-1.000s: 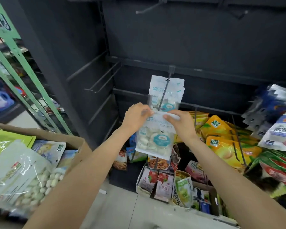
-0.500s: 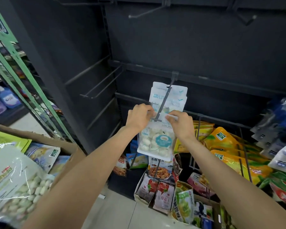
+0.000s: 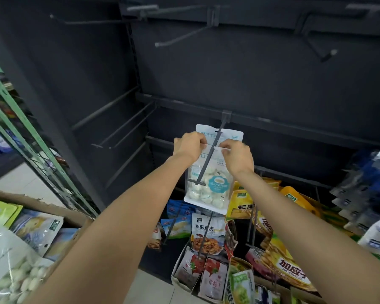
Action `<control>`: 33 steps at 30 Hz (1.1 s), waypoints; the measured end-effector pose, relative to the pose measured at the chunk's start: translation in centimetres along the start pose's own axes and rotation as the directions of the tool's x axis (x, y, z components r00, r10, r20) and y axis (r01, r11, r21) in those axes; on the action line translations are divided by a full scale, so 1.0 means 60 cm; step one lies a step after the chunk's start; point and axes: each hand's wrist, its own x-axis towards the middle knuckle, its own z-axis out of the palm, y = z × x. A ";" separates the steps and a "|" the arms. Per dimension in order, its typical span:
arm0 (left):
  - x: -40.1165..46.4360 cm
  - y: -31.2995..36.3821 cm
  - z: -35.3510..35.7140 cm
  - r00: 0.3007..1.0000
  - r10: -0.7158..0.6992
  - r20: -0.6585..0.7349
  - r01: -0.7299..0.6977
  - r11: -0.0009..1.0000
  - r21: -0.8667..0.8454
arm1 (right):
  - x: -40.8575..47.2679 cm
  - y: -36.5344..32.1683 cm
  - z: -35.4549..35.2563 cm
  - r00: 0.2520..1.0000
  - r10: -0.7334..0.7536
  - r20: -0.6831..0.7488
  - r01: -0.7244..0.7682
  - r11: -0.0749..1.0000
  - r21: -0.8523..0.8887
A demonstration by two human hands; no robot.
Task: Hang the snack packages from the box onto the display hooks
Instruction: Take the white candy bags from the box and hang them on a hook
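Fingers [image 3: 201, 143] of the left hand [image 3: 188, 145] are pinched on the top left corner of the snack package [image 3: 208, 187]; fingers [image 3: 227, 148] of the right hand [image 3: 238, 157] are pinched on its top right edge. Pkg is a white pouch w/ a clear window showing round white pieces and a teal scalloped label at centre, some faint teal print on the header. It's threaded on a grey display hook [image 3: 208, 159], whose prong crosses the front of the pkg diagonally and ends in a short crossbar at the pkg's left side. Behind it, same hook, a second white pouch [image 3: 230, 133] of the same kind, its header poking above the hands. The hook mounts on a dark rail [image 3: 294, 128] of the black back panel. Above, bare hooks [image 3: 180, 37] stick out from an upper rail; to the left, long bare prongs [image 3: 127, 126]. Below the pkg: a fried-snack bag [image 3: 207, 235] w/ Chinese print, blue bags [image 3: 177, 218] to its left, yellow mango bags [image 3: 242, 202] just right of the pkg, red-and-white strawberry pouches [image 3: 206, 275] lower down. Far right, blurred blue/white bags [image 3: 369, 187]. Bottom left, a cardboard box [image 3: 42, 204] holding more pkgs, incl. a clear bag of white pieces [image 3: 11, 273]. Green wire rack [image 3: 31, 137] at left edge.
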 end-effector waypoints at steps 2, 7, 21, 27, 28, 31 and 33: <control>-0.004 -0.006 -0.006 0.999 0.034 -0.023 -0.034 0.999 0.008 | -0.004 -0.005 -0.003 0.997 -0.064 -0.034 0.065 0.997 0.030; -0.044 -0.034 -0.045 0.988 0.101 -0.119 -0.113 0.988 -0.105 | -0.031 -0.056 -0.030 0.969 -0.220 -0.114 0.233 0.966 0.114; -0.364 -0.362 -0.242 0.909 -0.372 -0.186 0.333 0.920 -0.208 | -0.245 -0.389 0.151 0.664 -0.556 0.499 0.450 0.831 0.326; -0.506 -0.561 -0.255 0.761 -0.634 -0.136 0.625 0.773 -0.106 | -0.347 -0.484 0.324 0.533 -0.496 0.685 0.370 0.865 0.339; -0.523 -0.585 -0.255 0.750 -0.647 -0.140 0.644 0.762 -0.069 | -0.357 -0.493 0.347 0.528 -0.478 0.702 0.336 0.876 0.345; -0.550 -0.626 -0.262 0.743 -0.662 -0.105 0.666 0.746 0.013 | -0.373 -0.519 0.394 0.533 -0.399 0.746 0.144 0.912 0.385; -0.556 -0.642 -0.265 0.739 -0.672 -0.056 0.673 0.740 0.003 | -0.373 -0.533 0.411 0.567 -0.331 0.755 -0.039 0.904 0.425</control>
